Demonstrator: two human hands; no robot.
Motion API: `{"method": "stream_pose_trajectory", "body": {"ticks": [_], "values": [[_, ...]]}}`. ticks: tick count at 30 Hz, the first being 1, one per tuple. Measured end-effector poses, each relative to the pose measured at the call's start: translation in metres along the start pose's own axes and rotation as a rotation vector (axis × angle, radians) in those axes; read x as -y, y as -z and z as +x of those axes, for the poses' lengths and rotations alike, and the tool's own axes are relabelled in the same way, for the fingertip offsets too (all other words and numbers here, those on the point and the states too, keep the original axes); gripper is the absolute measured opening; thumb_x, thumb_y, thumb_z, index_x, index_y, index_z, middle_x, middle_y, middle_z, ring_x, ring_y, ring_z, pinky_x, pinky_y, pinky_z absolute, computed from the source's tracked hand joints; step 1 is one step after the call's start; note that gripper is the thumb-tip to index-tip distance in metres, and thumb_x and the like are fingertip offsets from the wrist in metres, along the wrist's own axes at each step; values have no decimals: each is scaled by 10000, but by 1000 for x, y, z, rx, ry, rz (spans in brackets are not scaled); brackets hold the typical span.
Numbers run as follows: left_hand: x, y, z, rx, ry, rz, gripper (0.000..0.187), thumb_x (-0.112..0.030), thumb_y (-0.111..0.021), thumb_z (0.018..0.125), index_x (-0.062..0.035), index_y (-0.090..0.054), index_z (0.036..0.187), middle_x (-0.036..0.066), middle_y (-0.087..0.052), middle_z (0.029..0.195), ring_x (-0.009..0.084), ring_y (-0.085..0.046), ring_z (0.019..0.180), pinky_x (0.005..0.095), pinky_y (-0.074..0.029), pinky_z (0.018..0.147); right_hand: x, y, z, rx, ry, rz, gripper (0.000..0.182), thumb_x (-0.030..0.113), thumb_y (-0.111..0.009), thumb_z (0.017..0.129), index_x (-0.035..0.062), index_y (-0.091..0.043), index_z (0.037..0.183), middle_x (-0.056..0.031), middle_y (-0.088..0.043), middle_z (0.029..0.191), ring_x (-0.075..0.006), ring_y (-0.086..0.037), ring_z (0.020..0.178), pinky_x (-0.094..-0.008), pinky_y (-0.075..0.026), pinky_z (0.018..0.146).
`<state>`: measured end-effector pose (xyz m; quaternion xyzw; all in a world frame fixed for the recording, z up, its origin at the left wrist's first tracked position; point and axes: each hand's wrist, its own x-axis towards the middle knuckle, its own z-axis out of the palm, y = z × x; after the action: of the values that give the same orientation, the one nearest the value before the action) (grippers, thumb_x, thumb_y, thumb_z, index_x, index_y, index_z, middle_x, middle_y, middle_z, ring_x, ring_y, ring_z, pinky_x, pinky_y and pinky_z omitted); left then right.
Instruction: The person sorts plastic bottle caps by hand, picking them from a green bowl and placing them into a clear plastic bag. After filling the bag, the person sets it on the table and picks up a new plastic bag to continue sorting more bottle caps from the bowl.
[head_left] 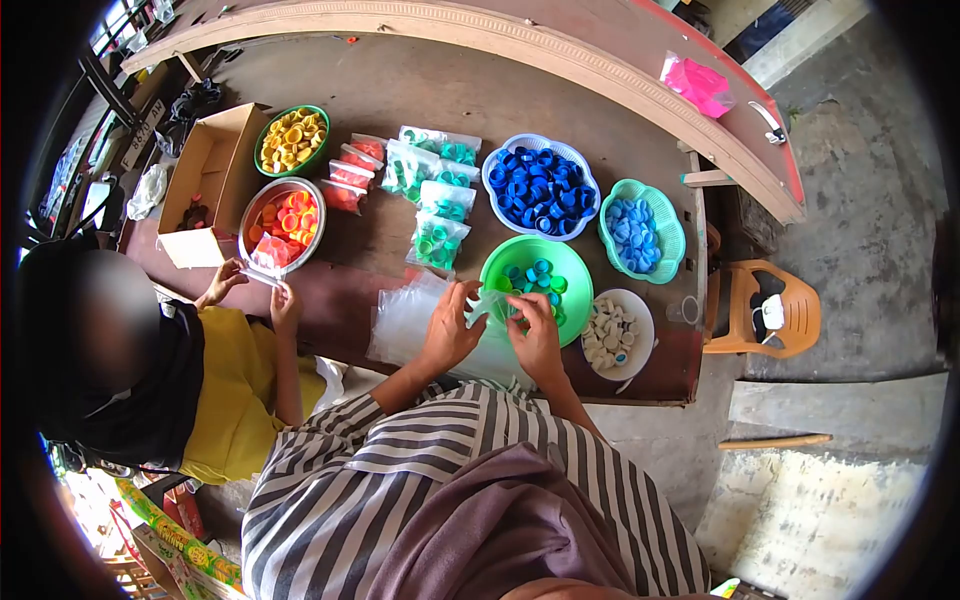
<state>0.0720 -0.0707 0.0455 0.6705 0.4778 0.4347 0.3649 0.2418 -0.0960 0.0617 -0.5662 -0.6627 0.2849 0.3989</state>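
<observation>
My left hand (452,328) and my right hand (536,335) are at the near rim of a green bowl (494,262). Between them is a small see-through plastic bag (490,303), pinched by the fingers of both hands. Green and teal bottle caps (541,267) lie in the bowl. Under and beside my left hand is a stack of flat plastic bags (400,318) at the table's front edge. Close to my right hand stands a white bowl (646,345) of whitish caps (608,335).
Behind are filled bags of green caps (437,240) and red caps (350,172), a basket of dark blue caps (540,190), and a basket of light blue caps (633,235). Left, a co-worker (235,375) holds a plastic bag near a bowl of orange caps (290,218) and a cardboard box (215,150).
</observation>
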Motion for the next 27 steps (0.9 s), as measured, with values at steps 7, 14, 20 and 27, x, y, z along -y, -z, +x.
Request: {"method": "stream_pose_trajectory", "body": {"ticks": [7, 14, 20, 27], "values": [[5, 4, 4, 7, -74, 243, 253, 41, -616, 743, -49, -519, 959, 100, -577, 969, 296, -630, 773, 407, -504, 630, -17, -5, 1, -39, -26, -178, 342, -104, -611, 771, 23, -632, 1088, -116, -509, 1081, -231, -608, 891, -326, -515, 685], [9, 6, 8, 100, -154, 243, 159, 48, -578, 766, -49, -683, 838, 53, -653, 1092, 281, -666, 903, 383, -546, 722, -52, 17, 20, -9, -181, 145, 201, 85, -704, 852, 26, -658, 1039, -91, -576, 1018, -197, -604, 858, -322, -508, 749], [12, 13, 24, 2, -76, 224, 272, 66, -573, 770, -31, -694, 993, 64, -668, 1070, 277, -668, 891, 367, -549, 756, -153, 41, 28, 31, -285, -480, 255, 85, -663, 865, 54, -636, 1117, -118, -568, 1119, -283, -572, 1036, -389, -471, 888], [2, 39, 57, -94, -88, 352, 306, 55, -565, 773, -46, -691, 1033, 53, -666, 1089, 269, -670, 872, 370, -547, 747, -152, 16, 37, 147, -269, -784, 397, 96, -679, 852, 28, -573, 1228, -146, -502, 1153, -334, -503, 1100, -411, -455, 930]]}}
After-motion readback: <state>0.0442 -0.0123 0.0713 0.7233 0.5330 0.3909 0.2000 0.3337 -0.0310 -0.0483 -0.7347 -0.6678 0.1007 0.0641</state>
